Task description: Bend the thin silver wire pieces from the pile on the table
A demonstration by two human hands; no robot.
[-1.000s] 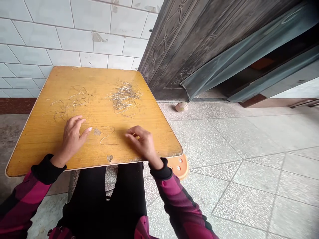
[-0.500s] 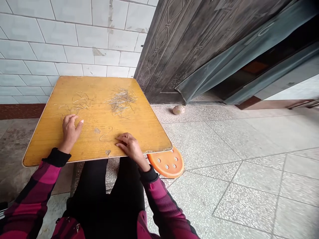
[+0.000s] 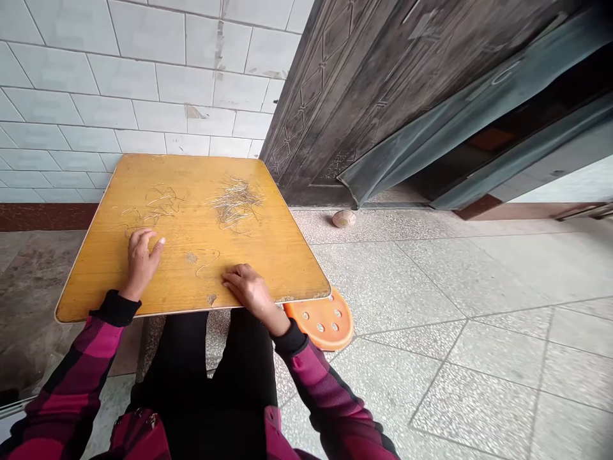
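On the yellow wooden table, my left hand rests with its thumb and fingers apart, just below a loose scatter of thin bent wires. My right hand lies near the front edge, thumb and fingertips pinched together. A single thin curved wire lies left of those fingertips, its lower end running toward the pinch; the exact contact is too fine to see. Farther back on the right side of the table is a denser pile of thin silvery wires.
An orange stool with round holes sits partly under the table's right corner. White wall tiles stand behind the table. A dark carved door and grey-green curtain are at right, a roundish object on the floor before them.
The view has shifted slightly, so the table sits a little lower and to the right. My right fingertips have closed together more; the left hand keeps its spread pose.
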